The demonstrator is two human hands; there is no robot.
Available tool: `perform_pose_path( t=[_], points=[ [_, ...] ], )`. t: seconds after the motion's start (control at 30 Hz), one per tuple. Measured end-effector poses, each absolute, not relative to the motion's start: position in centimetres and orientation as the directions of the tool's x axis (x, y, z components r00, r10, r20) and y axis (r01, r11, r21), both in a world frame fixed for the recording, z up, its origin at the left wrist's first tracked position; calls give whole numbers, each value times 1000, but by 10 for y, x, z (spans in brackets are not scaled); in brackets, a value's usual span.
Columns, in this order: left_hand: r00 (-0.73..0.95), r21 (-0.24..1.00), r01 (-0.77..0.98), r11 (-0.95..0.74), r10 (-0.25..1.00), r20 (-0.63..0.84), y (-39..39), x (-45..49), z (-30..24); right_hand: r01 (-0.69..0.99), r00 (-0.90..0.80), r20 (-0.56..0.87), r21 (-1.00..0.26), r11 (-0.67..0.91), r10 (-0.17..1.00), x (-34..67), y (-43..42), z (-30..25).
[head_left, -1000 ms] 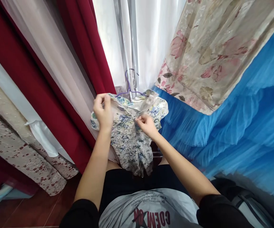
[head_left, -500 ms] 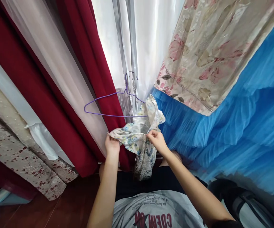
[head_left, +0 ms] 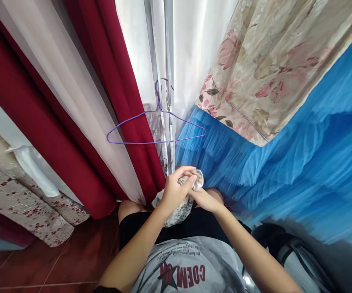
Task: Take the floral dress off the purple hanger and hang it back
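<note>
A small floral garment [head_left: 179,207], white with blue and yellow print, is bunched low in front of my lap. My left hand [head_left: 176,189] is closed over the top of the bundle. My right hand [head_left: 205,199] lies just to its right, partly behind the left, fingers curled on the same cloth. Above them a purple wire hanger [head_left: 154,132] hangs bare from a metal window frame [head_left: 160,81], nothing on it.
Dark red and white curtains [head_left: 81,101] hang at left, with patterned fabric rolls [head_left: 26,203] below them. Blue pleated tulle [head_left: 285,162] and a beige floral cloth [head_left: 270,61] fill the right. A dark bag [head_left: 285,248] sits at lower right on the wooden floor.
The floral garment came off the purple hanger and was pulled down. Both hands dropped toward my lap and gathered the cloth into a bundle; the hanger now hangs bare.
</note>
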State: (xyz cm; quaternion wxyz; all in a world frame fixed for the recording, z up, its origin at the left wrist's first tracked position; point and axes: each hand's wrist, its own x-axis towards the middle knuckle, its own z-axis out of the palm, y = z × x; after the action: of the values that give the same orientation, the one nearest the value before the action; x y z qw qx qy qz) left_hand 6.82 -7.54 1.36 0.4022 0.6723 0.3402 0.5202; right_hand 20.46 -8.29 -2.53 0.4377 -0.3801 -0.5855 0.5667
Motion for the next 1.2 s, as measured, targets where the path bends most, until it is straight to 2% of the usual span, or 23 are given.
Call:
perform_pose_path(
  t=[0.1,0.17,0.27,0.33,0.4,0.47,0.6,0.67,0.73,0.83,0.97,1.1,1.2],
  points=[
    [378,947,-20,-321,874,305,-76,52,2,-184,-347,-142,-959,-216,927,221,-93,-13],
    [532,960,22,-281,816,227,-84,40,-17,-221,-383,-210,-925,-310,900,241,-94,-7],
    [723,929,229,-290,690,38,-102,22,-49,-182,-389,-142,-956,-228,910,276,-84,3],
    [714,844,402,-356,699,-46,-107,10,-62,-75,-321,-49,-994,-77,946,300,-66,11],
    [624,744,509,-433,781,27,-104,1,-62,64,-192,53,-996,66,980,318,-38,22],
    [530,671,547,-500,828,184,-94,-2,-49,103,-72,128,-986,135,989,330,0,37],
    [457,569,537,-623,781,425,-78,16,-6,94,98,196,-978,187,976,330,83,81],
    [427,558,525,-642,767,479,-74,32,12,86,143,188,-980,177,972,322,118,104],
    [385,598,504,-623,782,490,-72,43,26,78,144,154,-987,144,977,311,143,120],
    [326,722,433,-539,841,432,-71,41,40,72,57,62,-996,58,996,289,161,132],
    [257,870,250,-426,895,364,-71,5,55,79,-140,-57,-996,-46,988,264,158,138],
    [188,897,199,-396,913,362,-71,-48,70,73,-424,-87,-995,-62,901,249,139,143],
    [109,904,215,-371,928,355,-73,-78,81,52,-541,-65,-998,-44,839,238,124,144]
  ],
)
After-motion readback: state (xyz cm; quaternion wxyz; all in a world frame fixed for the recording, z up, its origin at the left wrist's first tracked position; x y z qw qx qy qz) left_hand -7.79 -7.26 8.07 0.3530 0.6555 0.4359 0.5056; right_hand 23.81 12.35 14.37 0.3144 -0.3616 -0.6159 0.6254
